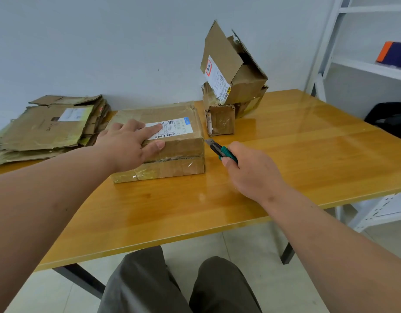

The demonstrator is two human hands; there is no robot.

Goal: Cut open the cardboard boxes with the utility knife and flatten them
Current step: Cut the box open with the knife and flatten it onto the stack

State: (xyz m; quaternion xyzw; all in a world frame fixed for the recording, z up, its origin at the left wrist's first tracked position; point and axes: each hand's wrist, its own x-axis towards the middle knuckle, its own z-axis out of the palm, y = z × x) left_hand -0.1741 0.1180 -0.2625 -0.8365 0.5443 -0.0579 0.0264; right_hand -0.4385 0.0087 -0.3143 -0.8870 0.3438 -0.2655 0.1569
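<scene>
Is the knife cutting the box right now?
No, the knife in the right hand has its blade tip just beside the box's right corner, and the left hand presses on top.

The flattened stack (43, 129) runs off the left edge. The left hand (127, 145) covers part of the box label (172, 129). Label print is too small to read.

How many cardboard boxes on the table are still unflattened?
4, maybe more hidden. One box under the left hand; a small box behind the knife; an opened box stacked on another box at the back.
</scene>
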